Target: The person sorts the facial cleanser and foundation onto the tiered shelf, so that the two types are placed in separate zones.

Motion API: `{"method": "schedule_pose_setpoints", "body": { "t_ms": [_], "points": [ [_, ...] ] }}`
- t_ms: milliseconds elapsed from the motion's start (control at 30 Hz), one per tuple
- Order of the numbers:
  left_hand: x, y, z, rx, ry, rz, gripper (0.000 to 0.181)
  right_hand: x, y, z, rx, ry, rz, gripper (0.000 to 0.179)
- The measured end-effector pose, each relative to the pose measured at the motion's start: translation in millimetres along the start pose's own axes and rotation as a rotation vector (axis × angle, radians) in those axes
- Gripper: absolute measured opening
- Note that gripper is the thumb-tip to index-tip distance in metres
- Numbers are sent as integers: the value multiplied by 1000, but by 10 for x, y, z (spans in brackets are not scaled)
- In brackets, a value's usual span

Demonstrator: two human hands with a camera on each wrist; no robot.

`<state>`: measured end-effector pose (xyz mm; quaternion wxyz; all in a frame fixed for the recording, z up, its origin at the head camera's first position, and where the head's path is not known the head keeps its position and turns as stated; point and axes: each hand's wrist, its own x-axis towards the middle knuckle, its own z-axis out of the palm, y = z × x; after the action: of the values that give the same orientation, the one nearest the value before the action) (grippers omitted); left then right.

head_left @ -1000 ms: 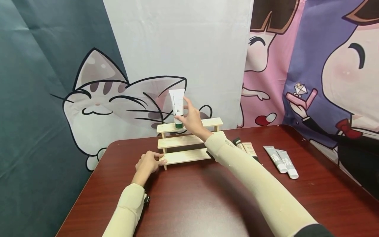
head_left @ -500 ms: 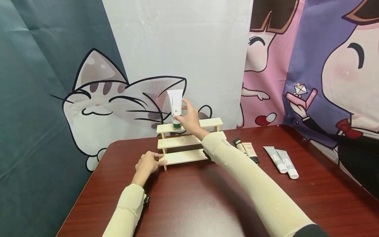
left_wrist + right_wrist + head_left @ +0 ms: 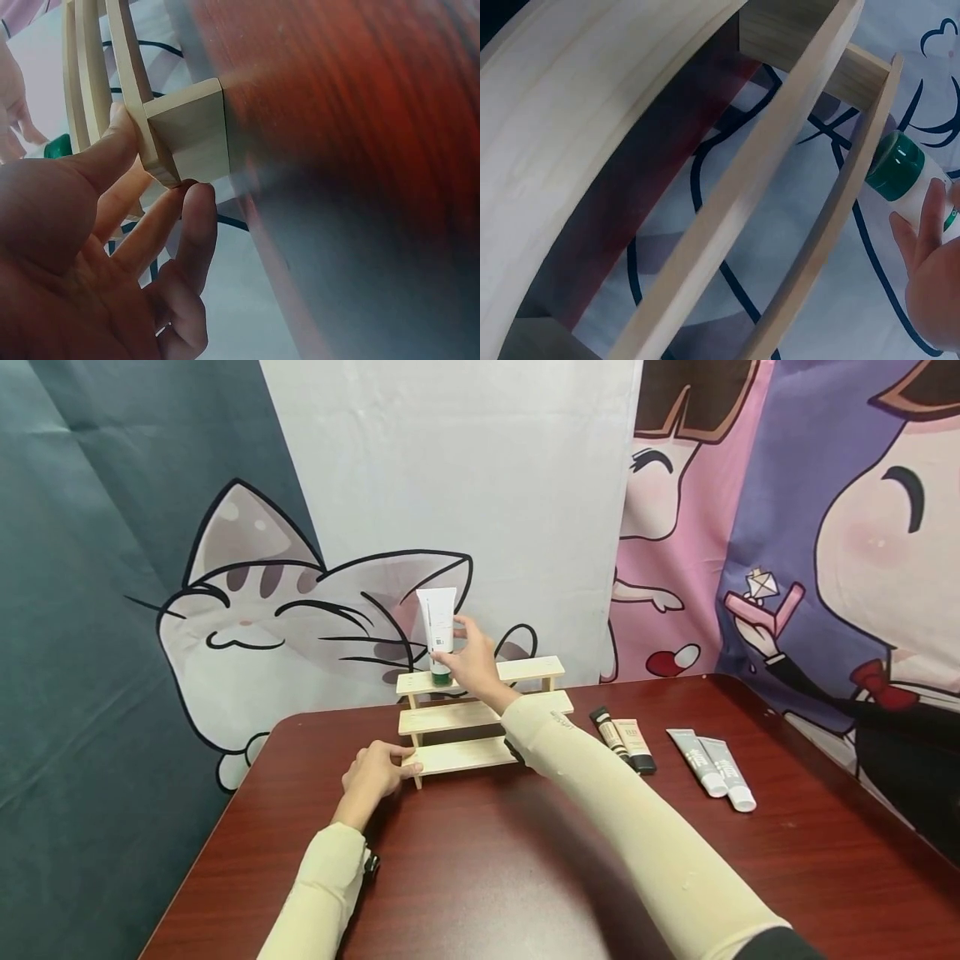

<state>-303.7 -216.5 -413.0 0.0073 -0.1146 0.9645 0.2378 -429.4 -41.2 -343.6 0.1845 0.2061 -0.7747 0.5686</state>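
Observation:
A three-tier wooden shelf [image 3: 465, 755] stands on the table. My left hand [image 3: 373, 770] pinches the left end of its lowest step; in the left wrist view the thumb [image 3: 112, 146] lies on the board and fingers reach beneath. My right hand [image 3: 474, 662] grips a white squeeze tube [image 3: 437, 617], upright with its green cap [image 3: 897, 165] downward, at the left part of the top step. The cap meets or nearly meets the board; I cannot tell which. Fingers hide part of the tube.
Right of the shelf, a dark-and-beige tube [image 3: 611, 735] and a beige tube with a black cap [image 3: 634, 746] lie side by side. Two grey tubes [image 3: 697, 762] [image 3: 728, 774] lie farther right on the red-brown table [image 3: 480, 877]. A cartoon-printed cloth [image 3: 525, 485] hangs behind.
My right hand has shifted a little to the left along the top step, carrying the white tube with it. The left hand keeps its hold on the shelf's lowest step.

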Motion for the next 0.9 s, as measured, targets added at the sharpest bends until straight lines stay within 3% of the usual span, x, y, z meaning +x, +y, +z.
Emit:
{"method": "schedule_pose_setpoints", "body": {
  "t_ms": [533, 900],
  "points": [
    [9, 14, -22, 4, 4, 12, 44, 13, 1, 89, -14, 3, 14, 65],
    [2, -4, 9, -1, 4, 0, 43, -33, -1, 125, 12, -46, 4, 63]
  ]
}}
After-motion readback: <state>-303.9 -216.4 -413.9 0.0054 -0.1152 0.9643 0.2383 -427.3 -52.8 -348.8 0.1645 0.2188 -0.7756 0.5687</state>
